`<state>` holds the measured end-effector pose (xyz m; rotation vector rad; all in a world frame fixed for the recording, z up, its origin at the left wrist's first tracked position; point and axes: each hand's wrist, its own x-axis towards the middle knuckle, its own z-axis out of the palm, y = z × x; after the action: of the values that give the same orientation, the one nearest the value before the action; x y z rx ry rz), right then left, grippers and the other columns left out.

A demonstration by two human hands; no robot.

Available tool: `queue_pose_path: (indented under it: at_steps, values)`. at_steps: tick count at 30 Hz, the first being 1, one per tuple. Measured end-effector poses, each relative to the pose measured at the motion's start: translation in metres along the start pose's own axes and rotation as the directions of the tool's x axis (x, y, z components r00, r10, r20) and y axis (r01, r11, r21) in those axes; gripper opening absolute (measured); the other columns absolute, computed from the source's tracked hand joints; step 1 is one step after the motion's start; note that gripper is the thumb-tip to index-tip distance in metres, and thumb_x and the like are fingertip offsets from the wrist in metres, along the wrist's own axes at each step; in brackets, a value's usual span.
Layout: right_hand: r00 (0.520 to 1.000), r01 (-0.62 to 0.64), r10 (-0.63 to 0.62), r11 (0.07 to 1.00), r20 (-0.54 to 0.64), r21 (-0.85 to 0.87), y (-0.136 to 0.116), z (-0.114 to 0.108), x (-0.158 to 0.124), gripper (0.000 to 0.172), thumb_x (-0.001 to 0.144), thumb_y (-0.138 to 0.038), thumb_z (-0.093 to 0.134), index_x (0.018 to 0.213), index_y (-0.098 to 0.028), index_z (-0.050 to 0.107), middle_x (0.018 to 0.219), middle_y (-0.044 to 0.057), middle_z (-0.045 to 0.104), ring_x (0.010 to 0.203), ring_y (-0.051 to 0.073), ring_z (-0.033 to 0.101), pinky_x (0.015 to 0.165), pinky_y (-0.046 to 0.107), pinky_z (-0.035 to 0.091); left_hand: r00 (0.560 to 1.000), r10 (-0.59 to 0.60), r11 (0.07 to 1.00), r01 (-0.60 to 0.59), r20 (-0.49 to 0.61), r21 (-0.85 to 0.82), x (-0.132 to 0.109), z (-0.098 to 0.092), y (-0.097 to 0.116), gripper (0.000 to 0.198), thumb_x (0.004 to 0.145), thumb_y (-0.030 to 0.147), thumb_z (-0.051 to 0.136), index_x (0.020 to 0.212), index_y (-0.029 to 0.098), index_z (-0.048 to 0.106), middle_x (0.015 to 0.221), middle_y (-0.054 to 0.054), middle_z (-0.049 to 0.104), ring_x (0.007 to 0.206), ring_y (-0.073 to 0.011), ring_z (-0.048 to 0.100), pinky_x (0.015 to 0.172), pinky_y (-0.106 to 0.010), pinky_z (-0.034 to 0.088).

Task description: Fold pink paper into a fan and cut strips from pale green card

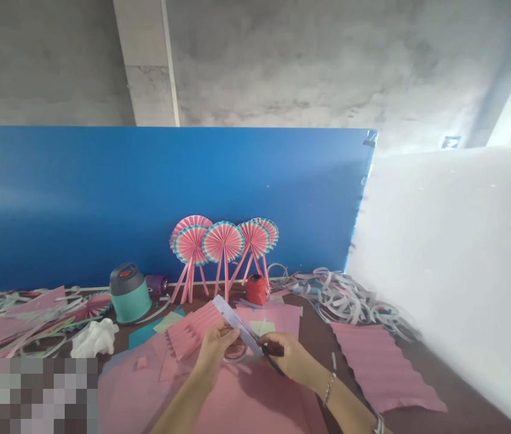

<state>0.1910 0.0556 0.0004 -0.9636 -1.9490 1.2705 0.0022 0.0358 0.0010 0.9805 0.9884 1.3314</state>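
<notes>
My left hand (213, 352) is closed on a pale lilac paper strip (232, 317) that sticks up and away from me. My right hand (289, 357) grips dark-handled scissors (269, 351), whose blades meet the strip between the two hands. Both hands hover over pink paper sheets (246, 404) on the table. A pleated pink paper piece (192, 330) lies just left of my left hand.
Several pink-and-blue paper fans (223, 244) lean on a blue board (101, 199). A teal jug (128, 293), a red pot (256, 289), a white crumpled wad (96, 337), a pile of curled paper strips (345, 295) and a corrugated pink sheet (379, 364) surround the work area. A white panel (463, 271) stands at right.
</notes>
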Motion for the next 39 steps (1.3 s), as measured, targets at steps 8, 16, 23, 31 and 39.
queue_pose_path:
  at_steps: [8,16,23,31,39]
  values:
    - [1.0,-0.017,0.017,1.0,-0.007,-0.015,0.0,-0.001,0.0,0.027,0.067,-0.021,0.055,0.089,-0.014,0.069,0.066,0.001,0.062,0.053,0.01,0.046,0.047,0.019,0.031,1.0,-0.003,1.0,0.003,0.007,-0.004,-0.003,0.002,0.005,0.039,0.066,0.043,0.07,0.089,0.013,0.064,0.079,-0.009,0.072,0.069,-0.0194,0.067,0.06,-0.025,0.047]
    - [1.0,-0.011,0.009,0.996,-0.024,-0.084,0.006,0.0,0.001,0.028,0.065,-0.016,0.053,0.088,-0.014,0.069,0.062,0.0,0.06,0.05,0.009,0.043,0.046,0.019,0.03,0.985,-0.016,0.998,0.006,-0.17,-0.059,0.004,-0.007,0.002,0.039,0.058,0.048,0.073,0.071,0.013,0.062,0.068,-0.006,0.071,0.063,-0.0169,0.066,0.058,-0.023,0.046]
    - [1.0,-0.018,0.017,0.998,-0.025,-0.056,0.002,0.002,0.001,0.025,0.065,-0.018,0.057,0.087,-0.012,0.067,0.061,-0.001,0.059,0.051,0.009,0.043,0.048,0.02,0.031,0.994,-0.026,0.999,0.022,-0.102,-0.043,0.002,-0.003,0.0,0.035,0.062,0.048,0.07,0.067,0.015,0.06,0.062,-0.005,0.07,0.058,-0.0153,0.064,0.056,-0.023,0.045]
    - [1.0,0.008,-0.009,1.0,-0.021,-0.021,0.01,0.003,0.003,0.024,0.066,-0.016,0.057,0.088,-0.013,0.066,0.063,-0.001,0.059,0.053,0.009,0.044,0.048,0.019,0.031,0.995,-0.043,0.999,0.042,-0.093,-0.011,-0.001,0.0,-0.001,0.037,0.063,0.049,0.07,0.069,0.014,0.061,0.063,-0.005,0.07,0.059,-0.016,0.065,0.056,-0.023,0.044]
    - [1.0,0.008,-0.008,1.0,-0.013,0.0,0.002,0.003,0.001,0.023,0.066,-0.018,0.054,0.085,-0.014,0.066,0.065,0.0,0.063,0.055,0.011,0.05,0.05,0.02,0.035,0.995,-0.041,0.999,0.041,-0.094,-0.009,-0.001,0.001,0.0,0.037,0.063,0.049,0.07,0.068,0.014,0.062,0.062,-0.005,0.069,0.058,-0.0155,0.064,0.055,-0.023,0.045]
